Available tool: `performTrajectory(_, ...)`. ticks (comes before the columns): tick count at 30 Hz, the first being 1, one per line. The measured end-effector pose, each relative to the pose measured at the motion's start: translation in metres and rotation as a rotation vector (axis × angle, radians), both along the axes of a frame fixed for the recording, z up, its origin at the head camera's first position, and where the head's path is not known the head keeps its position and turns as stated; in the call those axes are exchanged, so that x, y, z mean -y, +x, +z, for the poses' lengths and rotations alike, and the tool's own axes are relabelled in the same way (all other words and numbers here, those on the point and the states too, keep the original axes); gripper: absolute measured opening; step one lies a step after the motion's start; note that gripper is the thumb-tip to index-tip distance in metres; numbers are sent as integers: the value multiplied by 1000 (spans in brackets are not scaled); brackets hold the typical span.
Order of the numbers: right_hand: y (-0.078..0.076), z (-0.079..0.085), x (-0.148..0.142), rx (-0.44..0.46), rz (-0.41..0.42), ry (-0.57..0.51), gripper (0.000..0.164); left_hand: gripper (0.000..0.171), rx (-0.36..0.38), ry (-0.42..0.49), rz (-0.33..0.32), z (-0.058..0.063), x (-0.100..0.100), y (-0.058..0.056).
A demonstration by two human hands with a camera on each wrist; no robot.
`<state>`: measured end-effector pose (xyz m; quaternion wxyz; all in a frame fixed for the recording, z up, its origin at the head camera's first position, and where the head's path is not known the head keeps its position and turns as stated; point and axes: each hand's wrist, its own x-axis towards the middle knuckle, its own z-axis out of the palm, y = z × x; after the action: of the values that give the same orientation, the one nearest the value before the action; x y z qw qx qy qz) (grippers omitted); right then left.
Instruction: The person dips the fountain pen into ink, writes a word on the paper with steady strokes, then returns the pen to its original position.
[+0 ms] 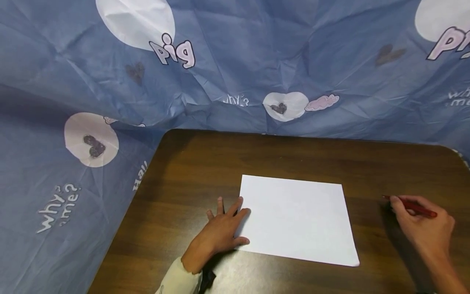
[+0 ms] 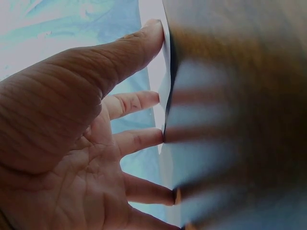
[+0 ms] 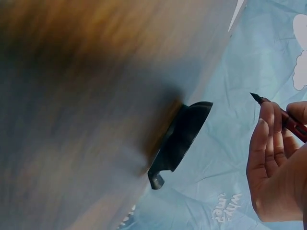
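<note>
A blank white sheet of paper (image 1: pixel 297 220) lies on the brown wooden table. My left hand (image 1: pixel 222 232) rests at its left edge with the fingers spread. The thumb and two fingertips touch the paper near that edge, while the other fingers reach past it onto the wood. In the left wrist view, the fingertips meet the sheet's edge (image 2: pixel 166 72). To the right of the paper, my right hand (image 1: pixel 426 222) pinches a red pen (image 1: pixel 420 208), its tip pointing left. The right wrist view shows the pen's dark pointed tip (image 3: pixel 255 97) held above the table surface.
In the right wrist view a glossy black object (image 3: pixel 180 139) stands on the table. Blue printed cloth (image 1: pixel 235 61) hangs behind the table (image 1: pixel 286 157) and along its left side. A light sleeve (image 1: pixel 180 279) and a black strap-like piece (image 1: pixel 207 279) are at the left wrist.
</note>
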<state>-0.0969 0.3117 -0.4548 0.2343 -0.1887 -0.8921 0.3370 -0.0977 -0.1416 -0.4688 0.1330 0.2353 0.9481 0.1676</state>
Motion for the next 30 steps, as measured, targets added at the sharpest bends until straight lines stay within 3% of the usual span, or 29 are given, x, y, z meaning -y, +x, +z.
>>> performTrajectory(9, 0, 0, 8, -83, 60, -26, 19, 75, -8, -7, -1, 0, -1, 1)
performTrajectory(17, -6, -2, 18, -83, 83, -49, 18, 75, -16, -26, 6, -1, -2, 2)
performTrajectory(23, -9, -2, 29, -156, 143, -70, 15, 75, -35, -39, 4, 0, -2, 1)
performTrajectory(30, -11, 0, 43, -137, 164, -74, 16, 74, -38, -47, 4, 1, -2, 2)
